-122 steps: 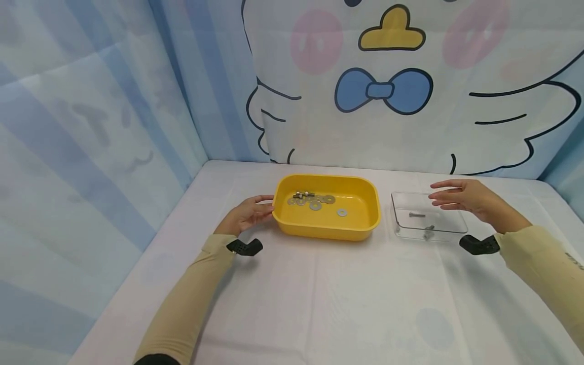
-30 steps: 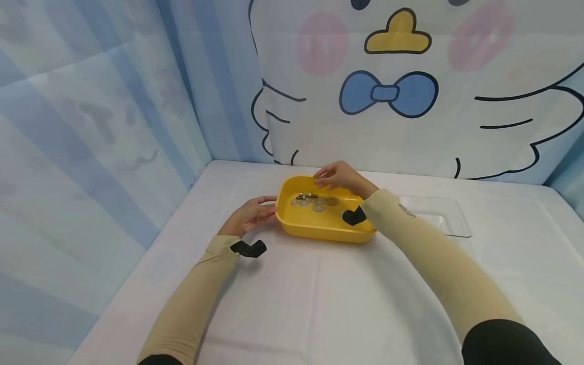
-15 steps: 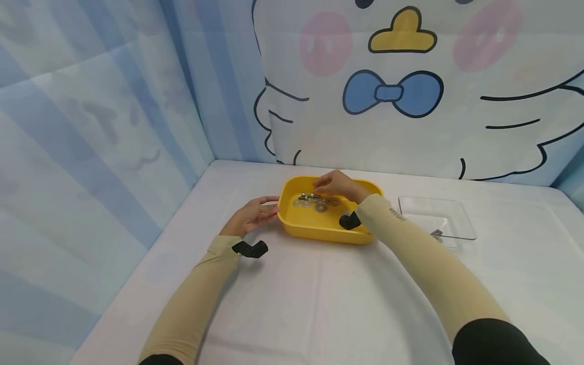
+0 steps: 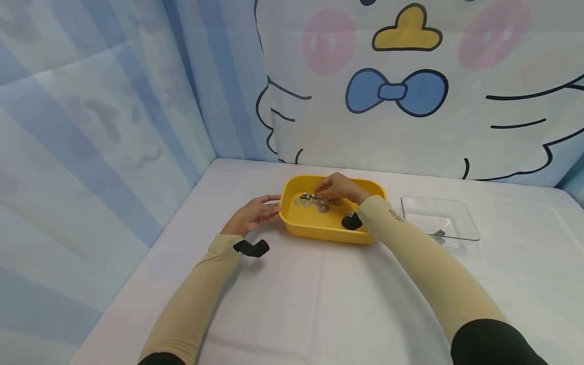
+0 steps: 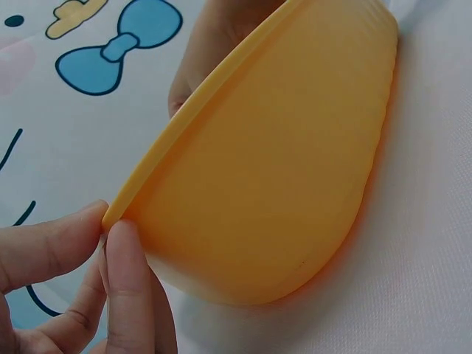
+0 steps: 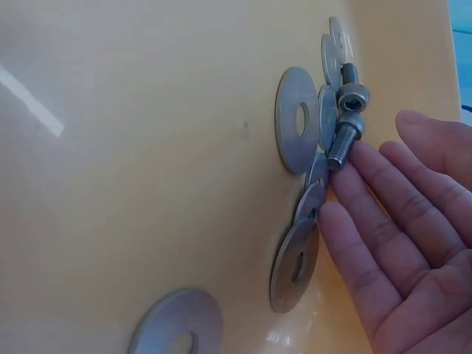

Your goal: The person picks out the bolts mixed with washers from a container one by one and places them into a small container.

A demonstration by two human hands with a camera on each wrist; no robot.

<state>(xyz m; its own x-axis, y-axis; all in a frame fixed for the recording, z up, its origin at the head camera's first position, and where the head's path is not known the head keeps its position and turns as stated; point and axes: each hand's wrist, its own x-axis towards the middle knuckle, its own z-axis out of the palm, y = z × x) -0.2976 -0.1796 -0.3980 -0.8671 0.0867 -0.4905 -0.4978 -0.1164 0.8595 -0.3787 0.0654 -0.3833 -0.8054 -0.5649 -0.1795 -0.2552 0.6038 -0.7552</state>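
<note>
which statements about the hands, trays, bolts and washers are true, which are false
1. The left hand grips the yellow tray. True.
2. The right hand is in the clear tray. False: it is in the yellow tray.
3. Bolts and washers lie in the yellow tray. True.
4. The washers are square. False: they are round.
5. In the head view, the clear tray stands right of the yellow tray. True.

Near-left, the yellow tray [image 4: 315, 232] can be entered from above; the right fingers [image 6: 354, 243] crowd the bolts [image 6: 345, 140], left fingers [image 5: 127, 280] occupy the left rim, and the right sleeve [image 4: 431, 261] overhangs the gap to the clear box [image 4: 458, 215].
</note>
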